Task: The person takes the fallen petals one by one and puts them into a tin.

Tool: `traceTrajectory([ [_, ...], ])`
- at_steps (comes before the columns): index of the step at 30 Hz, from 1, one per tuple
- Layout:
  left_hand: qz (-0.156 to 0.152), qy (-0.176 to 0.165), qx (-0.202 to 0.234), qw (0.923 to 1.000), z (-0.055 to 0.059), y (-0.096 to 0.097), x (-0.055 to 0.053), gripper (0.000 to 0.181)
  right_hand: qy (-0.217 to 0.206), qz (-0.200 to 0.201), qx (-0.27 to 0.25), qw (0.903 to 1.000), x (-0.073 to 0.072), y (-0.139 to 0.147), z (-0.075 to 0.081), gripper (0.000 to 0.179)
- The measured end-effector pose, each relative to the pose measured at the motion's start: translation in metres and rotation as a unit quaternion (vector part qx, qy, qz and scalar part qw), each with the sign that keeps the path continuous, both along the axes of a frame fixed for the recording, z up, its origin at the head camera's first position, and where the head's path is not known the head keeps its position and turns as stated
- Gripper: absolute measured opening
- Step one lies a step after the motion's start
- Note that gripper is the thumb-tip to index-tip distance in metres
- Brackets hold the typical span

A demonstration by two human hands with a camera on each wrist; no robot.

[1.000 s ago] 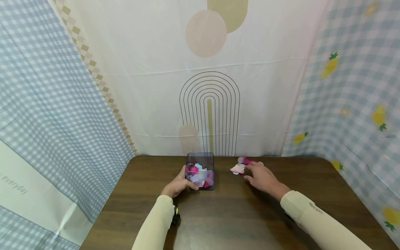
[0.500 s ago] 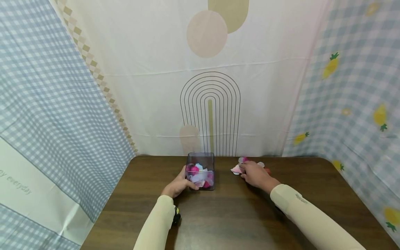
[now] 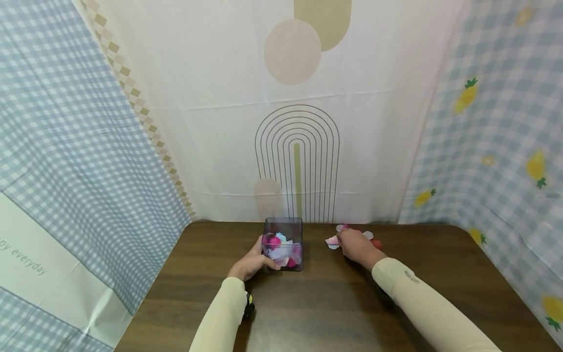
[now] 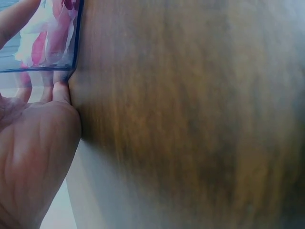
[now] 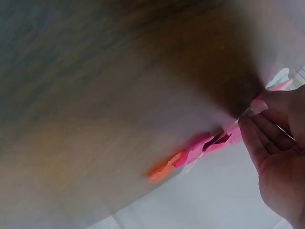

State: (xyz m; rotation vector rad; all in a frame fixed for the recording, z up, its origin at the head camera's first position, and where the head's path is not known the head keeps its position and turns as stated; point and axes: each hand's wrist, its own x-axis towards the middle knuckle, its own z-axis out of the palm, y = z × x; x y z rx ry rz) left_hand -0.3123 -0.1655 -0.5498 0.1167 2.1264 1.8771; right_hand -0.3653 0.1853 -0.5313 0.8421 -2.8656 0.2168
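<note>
A see-through grey box (image 3: 283, 226) stands near the back of the table, with pink, white and pale blue petals (image 3: 281, 250) inside. My left hand (image 3: 251, 262) grips its left side, thumb along the front and fingers behind the wall; the left wrist view shows the petals pressed against the clear box wall (image 4: 52, 33). To the right, my right hand (image 3: 358, 247) is over a small heap of loose petals, pinching a pale pink petal (image 3: 333, 241) between thumb and fingers. Pink petals (image 5: 195, 151) and an orange petal (image 5: 167, 168) lie beside the right hand on the tabletop. Its fingertips partly cover the heap.
The brown wooden table (image 3: 303, 308) ends at a hanging white cloth (image 3: 220, 161) just behind the box and the petals. Checked cloths (image 3: 484, 161) hang at both sides. Bare wood shows between the box and the right hand.
My right hand has moved left onto the petals and its fingers have closed on the pale pink one, uncovering white and orange petals behind. The left hand and box stay in place.
</note>
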Motion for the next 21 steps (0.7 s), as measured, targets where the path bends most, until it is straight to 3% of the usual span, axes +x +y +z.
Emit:
traceTrajectory([
  [3,0.0,-0.002,0.002,1.0,-0.0009,-0.0005,0.0001,0.109,0.015,0.001,0.018,0.9997,-0.001,-0.0039,0.0,0.014],
  [6,0.0,-0.002,0.004,1.0,-0.0015,-0.0002,-0.0005,0.108,-0.002,-0.013,0.023,0.9996,-0.0027,-0.0066,0.0019,0.014],
  [12,0.002,0.001,-0.005,1.0,0.002,0.0018,0.0012,0.107,-0.049,-0.041,0.001,0.9979,-0.0071,-0.0062,0.0062,0.012],
  [21,0.01,0.0,-0.008,0.9999,0.0045,0.0039,0.0028,0.104,-0.063,-0.047,-0.026,0.9966,-0.0072,-0.0042,0.0045,0.011],
])
